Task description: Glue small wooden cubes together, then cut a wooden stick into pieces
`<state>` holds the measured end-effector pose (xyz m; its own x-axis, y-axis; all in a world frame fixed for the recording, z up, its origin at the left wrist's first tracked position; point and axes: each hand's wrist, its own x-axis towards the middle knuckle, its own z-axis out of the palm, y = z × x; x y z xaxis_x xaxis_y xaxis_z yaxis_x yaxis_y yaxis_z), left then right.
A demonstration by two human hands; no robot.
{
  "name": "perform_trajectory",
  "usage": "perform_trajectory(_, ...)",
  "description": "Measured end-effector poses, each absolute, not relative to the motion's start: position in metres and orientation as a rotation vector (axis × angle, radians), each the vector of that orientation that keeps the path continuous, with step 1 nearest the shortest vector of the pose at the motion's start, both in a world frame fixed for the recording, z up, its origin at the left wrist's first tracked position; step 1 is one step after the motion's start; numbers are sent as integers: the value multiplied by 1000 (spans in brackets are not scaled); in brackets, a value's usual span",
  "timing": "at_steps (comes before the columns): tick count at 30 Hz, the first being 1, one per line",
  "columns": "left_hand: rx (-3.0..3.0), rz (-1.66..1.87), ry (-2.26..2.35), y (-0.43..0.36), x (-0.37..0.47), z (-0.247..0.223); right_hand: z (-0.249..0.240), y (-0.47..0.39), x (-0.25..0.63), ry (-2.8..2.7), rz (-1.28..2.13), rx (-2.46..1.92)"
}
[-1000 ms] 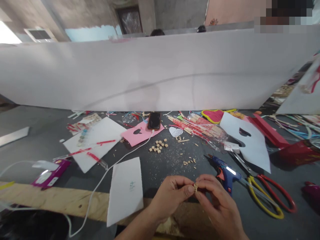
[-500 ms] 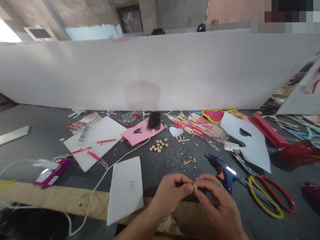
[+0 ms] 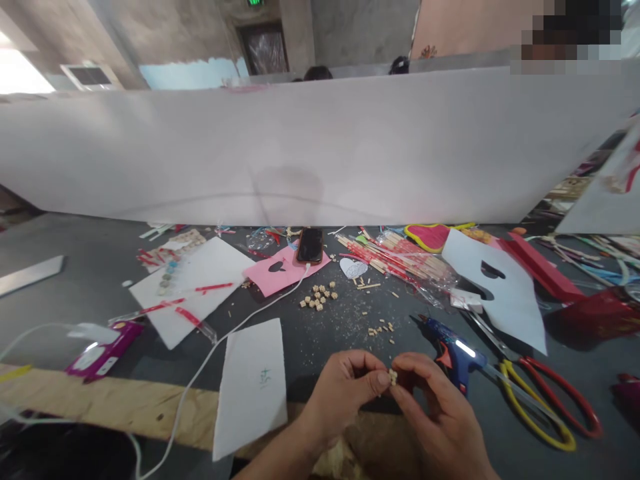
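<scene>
Between the fingertips of both hands sits a small cluster of pale wooden pieces (image 3: 393, 378). My left hand (image 3: 345, 387) pinches it from the left with thumb and forefinger. From the other side my right hand (image 3: 435, 393) grips it the same way. Beyond my hands lie short cut wooden bits (image 3: 381, 329). Farther off to the left is a group of similar small wooden clusters (image 3: 319, 297). A blue glue gun (image 3: 457, 353) lies just right of my right hand.
Scissors (image 3: 540, 400) with red and yellow handles lie at the right. Left of my hands is a white card (image 3: 250, 387) beside a white cable. A phone (image 3: 310, 245) rests on pink paper (image 3: 260, 277). Bagged sticks (image 3: 400, 260) lie before a tall white board (image 3: 200, 147).
Both hands stay together on the cluster, which has turned slightly in the fingers. The view has shifted a little, so the table things sit slightly lower.
</scene>
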<state>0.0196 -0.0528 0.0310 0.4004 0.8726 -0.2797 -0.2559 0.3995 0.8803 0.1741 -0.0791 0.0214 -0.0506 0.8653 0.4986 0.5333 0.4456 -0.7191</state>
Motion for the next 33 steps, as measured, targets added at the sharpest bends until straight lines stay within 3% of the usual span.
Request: perform_trajectory(33,874,740,849,-51,17,33,30,-79,176,-1894,388,-1159)
